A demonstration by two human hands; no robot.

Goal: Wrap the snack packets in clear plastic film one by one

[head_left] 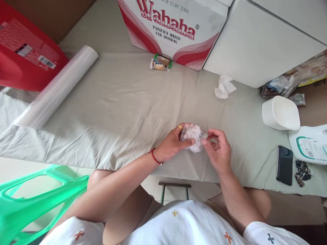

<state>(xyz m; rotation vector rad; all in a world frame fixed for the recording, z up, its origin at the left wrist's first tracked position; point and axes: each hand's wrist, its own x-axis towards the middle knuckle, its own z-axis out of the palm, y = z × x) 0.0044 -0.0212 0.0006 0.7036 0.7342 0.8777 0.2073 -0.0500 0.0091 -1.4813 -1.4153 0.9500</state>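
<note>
A small round whitish-pink lump (194, 132) wrapped in clear, crinkled plastic is held over the near edge of the cloth-covered surface. My left hand (171, 144) grips it from the left, with the thumb across its front and the other fingers hidden behind it. On its right side, my right hand (219, 149) has thumb and index finger pinched together on the loose edge of the plastic wrap (204, 135). What lies inside the wrap cannot be made out clearly.
A roll of clear film (60, 85) lies beside a red jug (28, 51) at left. Behind stand a Wahaha carton (173, 30), small wrapped snacks (161, 62) and crumpled tissue (224, 87). At right are a white container (279, 114), phone (284, 166), keys (303, 173) and white bottle (310, 144).
</note>
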